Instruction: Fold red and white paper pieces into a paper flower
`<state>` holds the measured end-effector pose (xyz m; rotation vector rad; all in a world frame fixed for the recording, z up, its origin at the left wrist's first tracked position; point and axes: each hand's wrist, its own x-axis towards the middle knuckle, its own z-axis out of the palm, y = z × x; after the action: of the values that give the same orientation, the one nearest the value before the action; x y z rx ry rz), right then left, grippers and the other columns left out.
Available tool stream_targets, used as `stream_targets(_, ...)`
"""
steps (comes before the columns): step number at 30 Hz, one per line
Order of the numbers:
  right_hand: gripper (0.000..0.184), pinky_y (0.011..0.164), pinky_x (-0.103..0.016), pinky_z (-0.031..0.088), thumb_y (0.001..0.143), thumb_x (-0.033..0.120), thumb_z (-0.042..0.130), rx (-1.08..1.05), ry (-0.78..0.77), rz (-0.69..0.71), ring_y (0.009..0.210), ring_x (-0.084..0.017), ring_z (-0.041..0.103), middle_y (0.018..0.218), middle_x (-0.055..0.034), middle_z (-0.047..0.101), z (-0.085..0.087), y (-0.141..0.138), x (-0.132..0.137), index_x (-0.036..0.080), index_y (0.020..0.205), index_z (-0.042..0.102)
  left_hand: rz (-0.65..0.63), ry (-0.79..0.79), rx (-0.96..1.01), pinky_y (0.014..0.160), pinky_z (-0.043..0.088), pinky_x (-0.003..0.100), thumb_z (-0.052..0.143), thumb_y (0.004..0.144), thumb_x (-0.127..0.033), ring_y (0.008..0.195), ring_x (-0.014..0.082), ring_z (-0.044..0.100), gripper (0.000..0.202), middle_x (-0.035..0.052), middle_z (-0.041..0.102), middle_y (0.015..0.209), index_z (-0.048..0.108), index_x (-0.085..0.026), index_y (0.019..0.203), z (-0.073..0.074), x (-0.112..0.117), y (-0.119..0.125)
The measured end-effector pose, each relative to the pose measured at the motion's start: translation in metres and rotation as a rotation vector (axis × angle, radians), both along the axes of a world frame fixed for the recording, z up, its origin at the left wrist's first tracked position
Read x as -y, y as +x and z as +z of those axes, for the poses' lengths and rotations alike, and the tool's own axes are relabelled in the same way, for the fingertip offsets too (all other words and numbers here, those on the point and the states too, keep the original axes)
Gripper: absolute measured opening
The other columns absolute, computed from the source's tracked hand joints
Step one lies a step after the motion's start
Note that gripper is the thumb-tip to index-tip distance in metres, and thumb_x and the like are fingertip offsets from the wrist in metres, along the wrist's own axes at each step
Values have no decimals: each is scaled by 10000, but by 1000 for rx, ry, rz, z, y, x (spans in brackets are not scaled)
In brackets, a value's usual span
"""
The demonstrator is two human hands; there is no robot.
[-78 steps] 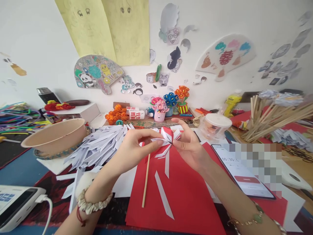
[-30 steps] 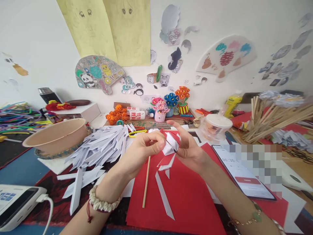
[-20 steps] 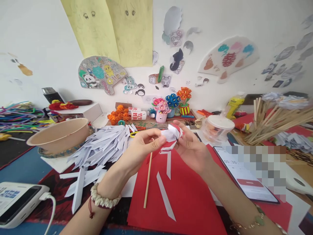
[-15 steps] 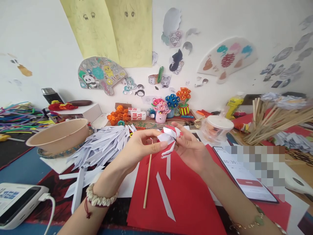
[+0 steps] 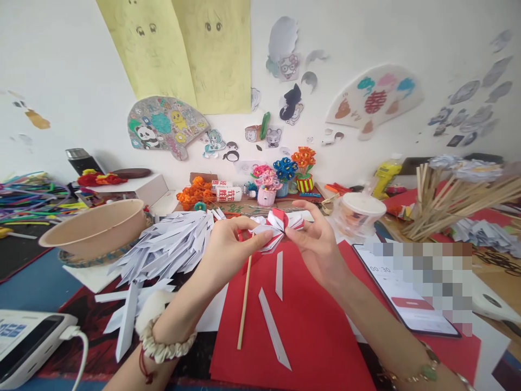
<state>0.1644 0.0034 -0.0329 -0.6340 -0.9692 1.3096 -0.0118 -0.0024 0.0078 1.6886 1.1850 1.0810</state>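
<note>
Both hands hold a small red-and-white folded paper piece [image 5: 273, 229] above a red paper sheet [image 5: 301, 320]. My left hand [image 5: 228, 250] pinches its left side between thumb and fingers. My right hand [image 5: 315, 239] pinches its right side, with the index finger raised. A thin wooden stick [image 5: 244, 304] lies on the sheet below the hands. Two folded white strips [image 5: 273, 326] lie beside the stick.
A heap of folded white strips [image 5: 166, 244] lies left of the hands, next to a tan bowl [image 5: 93, 228]. A phone [image 5: 401, 293] lies at the right, behind it a lidded clear tub [image 5: 358, 212] and a bundle of wooden sticks [image 5: 456, 198]. A white device [image 5: 24, 342] with cable sits bottom left.
The hands have turned and reworked the folded piece, and it now sits flatter and spread between the fingertips. One white strip that hung from it now lies on the red sheet.
</note>
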Motion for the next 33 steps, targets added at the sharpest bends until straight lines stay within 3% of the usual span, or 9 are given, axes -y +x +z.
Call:
stream_targets(6, 617, 755, -338, 537, 634, 263, 889, 40, 5, -8, 696, -173, 670, 789, 26, 738, 1, 0, 0, 280, 1135, 529, -57, -113, 165, 655, 403, 267, 785, 740, -444, 673, 155, 548, 308, 33, 681, 718, 728, -144, 699, 1, 0, 1)
stream_targets(13, 558, 786, -346, 544, 721, 294, 861, 137, 149, -98, 779, -189, 694, 868, 15, 732, -6, -1, 1, 300, 1147, 500, 46, -32, 19, 571, 367, 275, 786, 728, -429, 631, 178, 544, 278, 44, 696, 694, 784, -161, 804, -7, 1, 2)
stream_targets(18, 473, 818, -372, 556, 789, 239, 816, 251, 301, -179, 808, -198, 715, 931, -11, 729, -7, -3, 6, 299, 1132, 496, -14, -122, 55, 585, 381, 274, 735, 768, -415, 699, 196, 575, 254, 48, 716, 752, 766, -163, 763, -6, 3, 4)
stream_targets(22, 446, 862, -393, 559, 804, 236, 802, 289, 319, -209, 896, -224, 714, 950, -26, 717, -4, -4, 8, 301, 1126, 499, 3, -97, 111, 714, 427, 289, 713, 798, -378, 853, 215, 606, 219, 57, 726, 865, 746, -161, 794, -4, 5, 8)
stream_targets(27, 425, 828, -374, 574, 820, 204, 783, 280, 340, -253, 870, -205, 712, 947, -10, 700, -4, -5, 9, 312, 1118, 500, -14, -114, 300, 944, 438, 333, 769, 758, -322, 1083, 252, 607, 192, 94, 718, 1060, 738, -153, 845, -13, 4, 17)
stream_targets(33, 450, 801, -376, 573, 810, 259, 795, 277, 312, -222, 798, -195, 713, 905, -3, 713, -6, -4, 6, 294, 1130, 480, 98, -20, 296, 933, 440, 349, 809, 693, -265, 1071, 253, 598, 126, 82, 671, 1064, 764, -174, 768, -18, 1, 16)
